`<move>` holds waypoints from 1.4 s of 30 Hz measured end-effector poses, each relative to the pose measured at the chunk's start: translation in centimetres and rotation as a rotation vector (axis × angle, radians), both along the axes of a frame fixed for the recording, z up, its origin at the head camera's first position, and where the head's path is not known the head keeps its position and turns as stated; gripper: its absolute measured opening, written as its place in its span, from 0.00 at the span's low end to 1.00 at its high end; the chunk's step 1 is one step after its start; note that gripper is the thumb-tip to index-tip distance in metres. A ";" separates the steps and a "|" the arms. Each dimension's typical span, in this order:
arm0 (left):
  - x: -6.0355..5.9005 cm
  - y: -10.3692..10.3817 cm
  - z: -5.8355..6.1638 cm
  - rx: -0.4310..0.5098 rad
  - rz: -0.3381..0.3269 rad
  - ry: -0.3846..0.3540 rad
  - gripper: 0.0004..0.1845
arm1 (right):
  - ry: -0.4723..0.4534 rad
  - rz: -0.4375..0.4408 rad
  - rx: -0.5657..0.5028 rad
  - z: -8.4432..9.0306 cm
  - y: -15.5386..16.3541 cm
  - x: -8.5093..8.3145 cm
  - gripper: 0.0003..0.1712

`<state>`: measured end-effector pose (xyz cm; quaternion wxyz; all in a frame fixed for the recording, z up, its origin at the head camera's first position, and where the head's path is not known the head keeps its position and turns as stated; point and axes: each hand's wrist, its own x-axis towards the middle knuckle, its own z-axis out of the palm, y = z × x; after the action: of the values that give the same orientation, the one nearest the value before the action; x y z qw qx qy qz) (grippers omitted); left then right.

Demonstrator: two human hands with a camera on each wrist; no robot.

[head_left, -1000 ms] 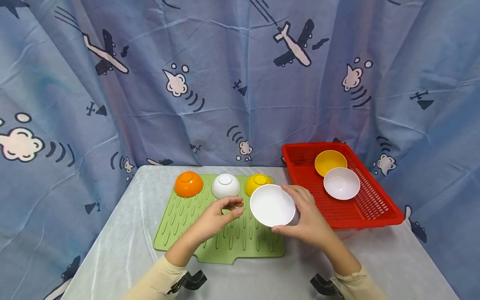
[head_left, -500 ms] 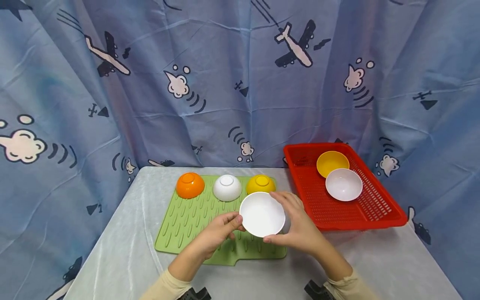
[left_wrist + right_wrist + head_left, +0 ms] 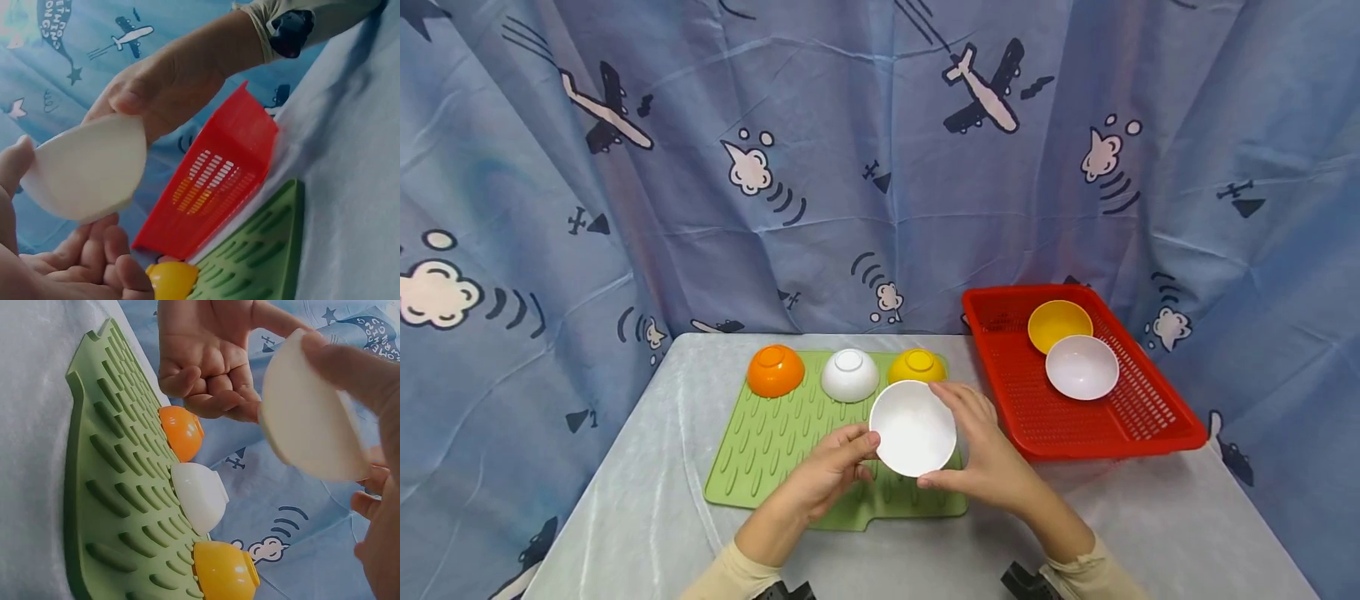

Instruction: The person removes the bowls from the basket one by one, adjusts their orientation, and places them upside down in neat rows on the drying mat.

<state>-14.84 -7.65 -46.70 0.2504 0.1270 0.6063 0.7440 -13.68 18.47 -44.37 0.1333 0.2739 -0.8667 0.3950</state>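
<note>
A white bowl [image 3: 913,428] is held above the green drying mat [image 3: 760,467], its hollow side facing the head camera. My right hand [image 3: 988,454] grips it by the rim from the right, thumb low and fingers at the top. On the other side my left hand [image 3: 823,475] pinches the rim, thumb on the near face and fingertips under the bowl's base in the left wrist view. Along the mat's far edge sit an orange bowl [image 3: 776,372], a second white bowl [image 3: 850,376] and a yellow bowl [image 3: 917,367], all upside down.
At the right stands a red plastic basket [image 3: 1022,417] with perforated sides. Inside it lie a yellow bowl [image 3: 1060,325] and a white bowl [image 3: 1082,367], hollow sides up, partly overlapping. A blue patterned curtain [image 3: 820,167] hangs behind the white-covered table [image 3: 647,467].
The white bowl has moved left and slightly down in my right hand. My left hand, apart from it a second ago, has come up and taken hold of its left rim.
</note>
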 end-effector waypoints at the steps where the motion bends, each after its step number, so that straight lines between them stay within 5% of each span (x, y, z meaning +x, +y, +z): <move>1: -0.1 -0.1 0.2 -0.027 0.030 0.034 0.19 | -0.007 0.000 -0.001 0.1 0.0 -0.1 0.66; 5: -0.4 -0.4 0.9 -0.234 0.150 0.284 0.28 | -0.052 -0.031 -0.052 0.6 0.4 -0.1 0.60; 11: -0.2 -0.7 1.4 -0.575 0.291 0.786 0.38 | -0.236 -0.046 -0.088 0.5 0.5 -0.1 0.50; 15: 0.0 -0.7 1.7 -0.647 0.280 1.077 0.40 | -0.379 -0.053 -0.043 -0.1 0.2 -0.1 0.51; 19: 0.0 -0.7 1.9 -0.639 0.264 1.205 0.41 | -0.409 -0.063 -0.049 -0.3 0.1 0.1 0.49; 22: -0.2 -0.8 2.2 -0.589 0.260 1.115 0.46 | -0.400 -0.059 -0.105 -0.1 0.1 0.1 0.48; 27: -0.3 -1.4 1.8 -0.487 0.285 0.698 0.52 | -0.362 -0.020 -0.246 -0.6 -0.6 -0.1 0.49; 30: -0.3 -2.3 1.0 -0.444 0.272 0.550 0.49 | -0.351 0.003 -0.288 -1.1 -1.9 -0.2 0.50; 36: -0.3 -5.4 0.2 -0.410 0.236 0.489 0.46 | -0.404 -0.003 -0.278 -1.2 -5.1 -0.8 0.53; 42: -0.7 -9.2 -1.1 -0.461 0.279 0.474 0.46 | -0.378 0.022 -0.161 -1.6 -8.9 -2.1 0.56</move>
<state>-15.58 -16.88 -47.76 0.0208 0.1521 0.8110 0.5645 -15.76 9.60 -45.99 -0.0147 0.1928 -0.8388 0.5089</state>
